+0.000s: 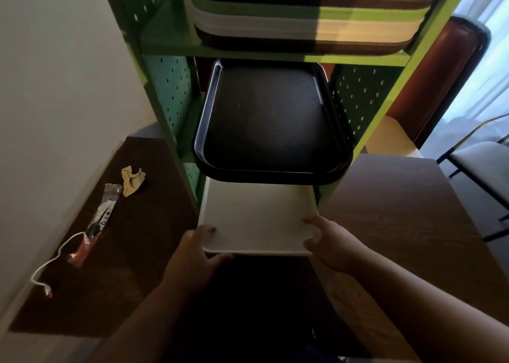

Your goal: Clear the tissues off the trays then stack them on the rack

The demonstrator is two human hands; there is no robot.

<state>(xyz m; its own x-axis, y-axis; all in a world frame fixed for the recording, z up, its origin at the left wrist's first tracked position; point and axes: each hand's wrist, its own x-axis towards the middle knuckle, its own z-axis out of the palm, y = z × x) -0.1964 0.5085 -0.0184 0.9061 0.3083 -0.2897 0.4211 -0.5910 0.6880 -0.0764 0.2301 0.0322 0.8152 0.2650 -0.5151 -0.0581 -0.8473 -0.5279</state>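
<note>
Under the black tray point(271, 120), both hands' fingers clamp the half-hidden white tray point(256, 219)

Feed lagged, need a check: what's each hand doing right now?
Left hand: closed on the white tray's near left corner.
Right hand: closed on its near right corner.

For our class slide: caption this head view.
Both hands, left and right, slide a white tray into the green rack beneath a black tray.
</note>
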